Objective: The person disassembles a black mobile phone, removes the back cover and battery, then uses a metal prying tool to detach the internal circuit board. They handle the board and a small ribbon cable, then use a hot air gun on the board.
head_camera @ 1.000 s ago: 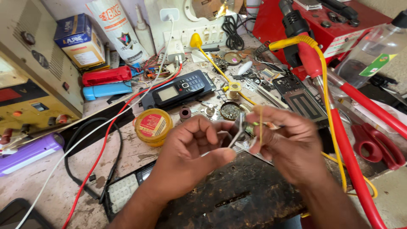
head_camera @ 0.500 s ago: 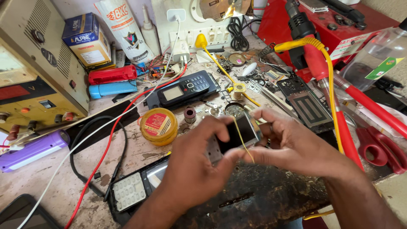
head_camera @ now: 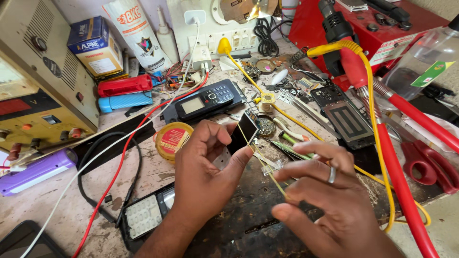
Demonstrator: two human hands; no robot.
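My left hand [head_camera: 205, 172] pinches a small black display module [head_camera: 243, 133] between thumb and fingers, tilted up on edge over the bench. My right hand [head_camera: 330, 200], with a ring on one finger, holds the near end of a thin yellow strip [head_camera: 265, 167] that runs diagonally up to the module. A dark burnt work mat [head_camera: 248, 210] lies under both hands.
A black keypad phone [head_camera: 205, 100] and a round yellow tin [head_camera: 173, 139] lie behind my hands. A phone keypad shell [head_camera: 143, 217] sits at lower left. Red and yellow cables [head_camera: 382, 157], red scissors [head_camera: 430, 162], a power supply box [head_camera: 43, 91] and a red station [head_camera: 377, 28] crowd the bench.
My left hand raised the black module and turned it on edge. My right hand drew back toward me, pulling the yellow strip out straight.
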